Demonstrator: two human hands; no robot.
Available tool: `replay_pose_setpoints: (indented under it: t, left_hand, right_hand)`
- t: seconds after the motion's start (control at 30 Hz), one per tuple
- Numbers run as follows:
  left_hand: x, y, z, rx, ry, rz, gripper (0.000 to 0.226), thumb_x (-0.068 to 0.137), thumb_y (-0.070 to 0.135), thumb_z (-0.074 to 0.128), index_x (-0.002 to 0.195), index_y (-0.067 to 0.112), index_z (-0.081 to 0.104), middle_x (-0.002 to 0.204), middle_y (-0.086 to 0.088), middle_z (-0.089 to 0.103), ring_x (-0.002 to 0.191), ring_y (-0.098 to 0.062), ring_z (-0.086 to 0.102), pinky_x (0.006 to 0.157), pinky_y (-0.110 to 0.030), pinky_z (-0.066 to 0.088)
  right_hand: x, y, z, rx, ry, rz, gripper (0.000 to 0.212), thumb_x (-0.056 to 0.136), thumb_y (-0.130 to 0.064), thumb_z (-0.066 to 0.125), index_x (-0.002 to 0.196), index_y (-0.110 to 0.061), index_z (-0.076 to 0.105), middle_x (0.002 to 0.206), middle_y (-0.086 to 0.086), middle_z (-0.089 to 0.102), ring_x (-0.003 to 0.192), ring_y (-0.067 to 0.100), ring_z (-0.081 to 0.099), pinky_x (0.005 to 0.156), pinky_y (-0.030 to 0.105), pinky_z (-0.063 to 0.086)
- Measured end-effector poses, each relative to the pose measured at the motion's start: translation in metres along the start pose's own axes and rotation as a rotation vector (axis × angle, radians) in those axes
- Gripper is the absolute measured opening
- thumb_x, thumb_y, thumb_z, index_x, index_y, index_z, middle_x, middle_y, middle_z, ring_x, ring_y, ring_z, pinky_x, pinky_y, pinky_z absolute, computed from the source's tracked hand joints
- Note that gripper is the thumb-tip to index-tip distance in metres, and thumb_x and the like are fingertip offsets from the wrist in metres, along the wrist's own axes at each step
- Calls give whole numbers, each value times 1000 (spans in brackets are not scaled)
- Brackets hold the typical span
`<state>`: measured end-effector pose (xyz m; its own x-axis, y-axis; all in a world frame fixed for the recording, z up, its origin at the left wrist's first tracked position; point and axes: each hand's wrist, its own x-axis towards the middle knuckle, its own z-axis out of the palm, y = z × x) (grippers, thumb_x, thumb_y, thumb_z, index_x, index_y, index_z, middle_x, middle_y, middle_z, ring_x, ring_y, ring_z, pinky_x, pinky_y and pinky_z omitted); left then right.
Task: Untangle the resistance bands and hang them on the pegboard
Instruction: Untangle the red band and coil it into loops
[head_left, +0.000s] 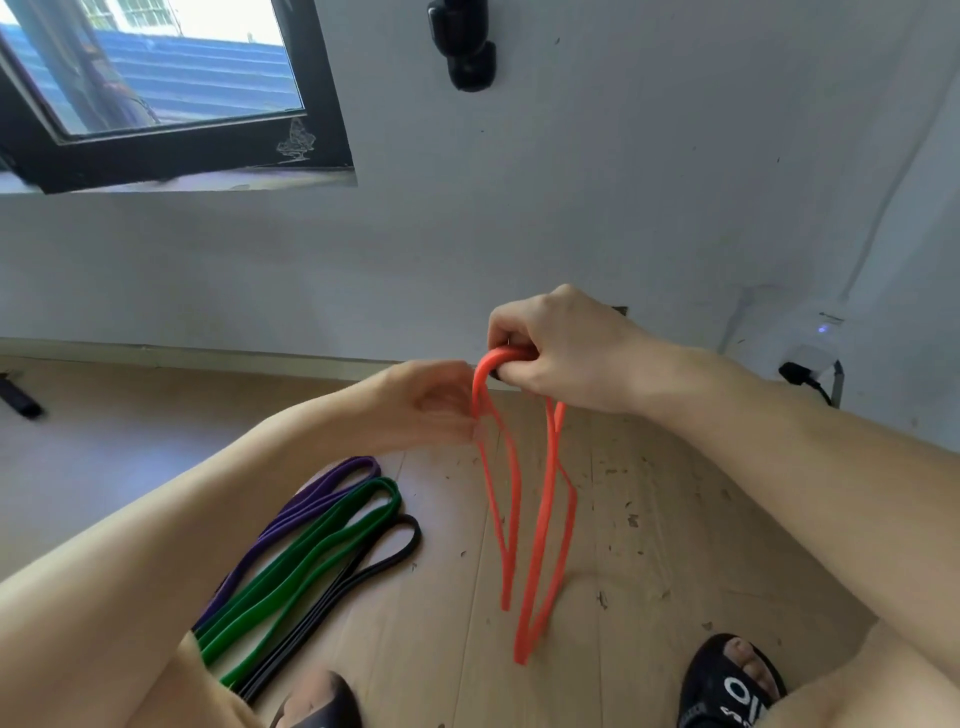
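Observation:
An orange resistance band hangs in folded loops above the wooden floor. My right hand grips its top fold, fingers curled round it. My left hand is just left of the band, its fingertips at the left strands below the fold. On the floor at lower left lie a purple band, a green band and a black band, side by side and straightened out. No pegboard is in view.
A white wall rises ahead, with a black-framed window at upper left and a black object mounted at the top. A white device with a plug sits by the right wall. My sandalled feet are at the bottom.

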<state>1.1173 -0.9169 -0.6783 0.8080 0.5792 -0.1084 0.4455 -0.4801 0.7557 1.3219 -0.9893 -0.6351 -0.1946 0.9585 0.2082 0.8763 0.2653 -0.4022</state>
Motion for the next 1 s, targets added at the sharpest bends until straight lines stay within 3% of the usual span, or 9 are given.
replay_pose_setpoints:
  t: [0.07, 0.13, 0.17, 0.23, 0.37, 0.5, 0.6, 0.8, 1.0]
  left_hand:
    - [0, 5, 0, -78, 67, 79, 27, 84, 32, 74, 109, 22, 69, 106, -3, 76, 104, -24, 72, 99, -48, 55]
    - [2, 9, 2, -40, 117, 141, 14, 89, 30, 70, 102, 27, 68, 94, -5, 72, 88, -24, 69, 88, -49, 56]
    - [3, 11, 3, -2, 140, 153, 9, 90, 31, 68, 99, 28, 67, 90, -10, 70, 83, -31, 65, 85, -53, 54]
    - [4, 14, 2, 41, 172, 136, 4, 95, 29, 66, 95, 25, 67, 86, -4, 74, 87, -35, 67, 87, -55, 53]
    - [2, 23, -5, 65, 260, 124, 9, 100, 17, 64, 93, 21, 68, 80, 2, 76, 77, -10, 70, 81, -30, 55]
    - [-3, 22, -16, 14, 286, 106, 13, 101, 17, 61, 90, 13, 66, 70, -1, 71, 70, -17, 70, 74, -28, 56]
    - [-7, 11, -23, 0, 264, 31, 14, 102, 18, 61, 90, 17, 67, 72, -1, 72, 72, -18, 71, 77, -35, 57]
    - [-11, -4, -20, 226, -12, -167, 16, 105, 25, 54, 92, 25, 63, 87, 12, 77, 92, -13, 71, 94, -43, 53]
    - [-9, -4, -24, 174, 87, -135, 15, 104, 24, 56, 91, 23, 63, 87, 8, 79, 85, -12, 72, 93, -44, 56]
  right_hand:
    - [0, 2, 1, 5, -4, 7, 4, 85, -25, 67, 84, -28, 66, 75, -11, 66, 75, 13, 65, 72, 39, 56]
    - [0, 3, 1, 13, 8, 15, 6, 83, -24, 67, 82, -29, 65, 74, -11, 65, 74, 14, 63, 69, 37, 54]
    - [-1, 3, 1, 14, 11, 18, 7, 83, -23, 67, 81, -29, 63, 73, -11, 63, 73, 13, 62, 67, 35, 52]
    - [-1, 3, 1, 25, -6, 38, 10, 83, -22, 68, 80, -28, 61, 72, -10, 60, 70, 12, 59, 63, 31, 47]
    - [-5, 12, 0, 105, -117, 108, 15, 86, -21, 70, 81, -27, 58, 75, -6, 64, 68, 11, 65, 63, 31, 51]
    - [-9, 29, -1, 131, -208, 168, 18, 85, -29, 77, 82, -26, 60, 76, -6, 65, 68, 10, 64, 66, 30, 52]
    - [-11, 34, -3, 141, -242, 183, 16, 85, -29, 77, 88, -27, 61, 83, -6, 65, 74, 10, 62, 68, 28, 49]
    - [-8, 25, -12, 64, -123, 119, 17, 87, -20, 70, 101, -28, 65, 94, -10, 70, 86, 10, 69, 77, 32, 58]
    - [-6, 23, -16, -91, -169, 130, 15, 89, -17, 67, 99, -27, 67, 87, -12, 65, 78, 12, 66, 76, 39, 59]
